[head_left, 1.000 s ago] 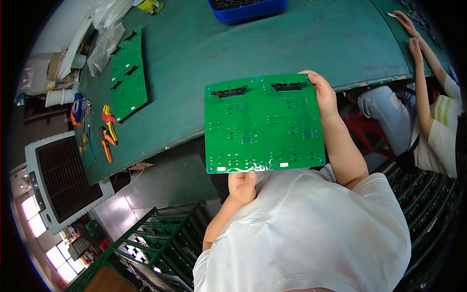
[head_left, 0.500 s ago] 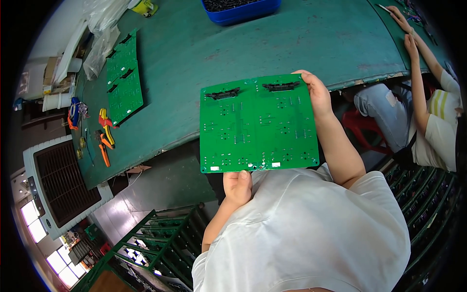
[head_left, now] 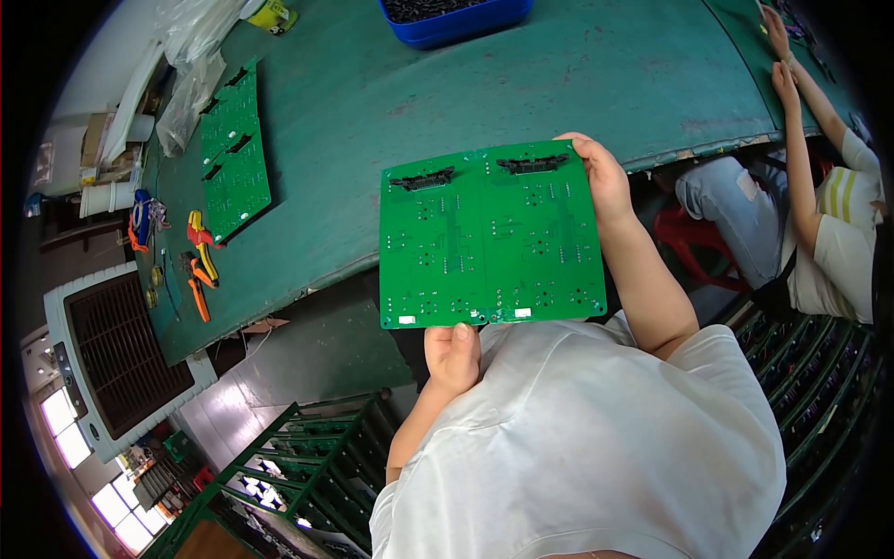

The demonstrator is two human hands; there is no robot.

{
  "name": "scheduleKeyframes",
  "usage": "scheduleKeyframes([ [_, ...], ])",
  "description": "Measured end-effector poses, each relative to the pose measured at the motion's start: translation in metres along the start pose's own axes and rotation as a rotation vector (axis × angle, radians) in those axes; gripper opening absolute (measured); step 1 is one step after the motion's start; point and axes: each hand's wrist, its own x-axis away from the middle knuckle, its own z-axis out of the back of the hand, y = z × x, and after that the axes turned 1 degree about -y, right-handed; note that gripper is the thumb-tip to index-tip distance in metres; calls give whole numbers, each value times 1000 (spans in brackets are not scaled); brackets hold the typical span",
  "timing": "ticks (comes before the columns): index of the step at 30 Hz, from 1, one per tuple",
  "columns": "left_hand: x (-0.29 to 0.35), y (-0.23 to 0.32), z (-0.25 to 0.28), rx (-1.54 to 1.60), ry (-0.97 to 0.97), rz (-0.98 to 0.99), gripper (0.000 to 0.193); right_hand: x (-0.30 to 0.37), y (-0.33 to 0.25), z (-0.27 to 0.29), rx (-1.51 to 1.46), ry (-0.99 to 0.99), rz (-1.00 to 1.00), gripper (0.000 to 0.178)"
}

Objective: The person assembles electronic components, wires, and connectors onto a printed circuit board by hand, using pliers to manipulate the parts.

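Observation:
Between my two hands I hold a green circuit board (head_left: 489,238), tilted up in front of my chest. Two black connectors (head_left: 533,165) sit along its far edge, and two small white parts show near its near edge. My left hand (head_left: 453,359) grips the near edge, thumb on the board's edge and the other fingers mostly hidden. The far right corner is pinched by my right hand (head_left: 603,177), with its fingers behind the board. Apart from it, on the table at the left, lie more green circuit boards (head_left: 244,177) with black connectors.
The green table (head_left: 345,112) carries a blue bin (head_left: 456,26) of small black parts, cutting pliers (head_left: 199,289), a red-and-yellow hand tool (head_left: 201,244) and plastic bags (head_left: 191,102). A co-worker (head_left: 829,214) sits at the right. Racks (head_left: 307,466) stand below left, beside an air cooler (head_left: 121,354).
The board has shifted very slightly left and toward the far side, with both hands still on it. The co-worker's far hand has moved a little.

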Motion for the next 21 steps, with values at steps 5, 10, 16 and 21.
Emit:
scheduleKeyframes([
  [5,-4,2,-3,21,-71,11,33,-1,0,1,11,24,1,27],
  [10,-5,-1,-2,-63,-35,-20,34,-1,0,-1,10,49,-11,27],
  [16,-8,1,-4,-95,-61,2,35,-2,3,4,20,34,-35,27],
  [21,-6,1,-1,-126,-64,22,35,-2,4,3,13,54,-39,28],
])
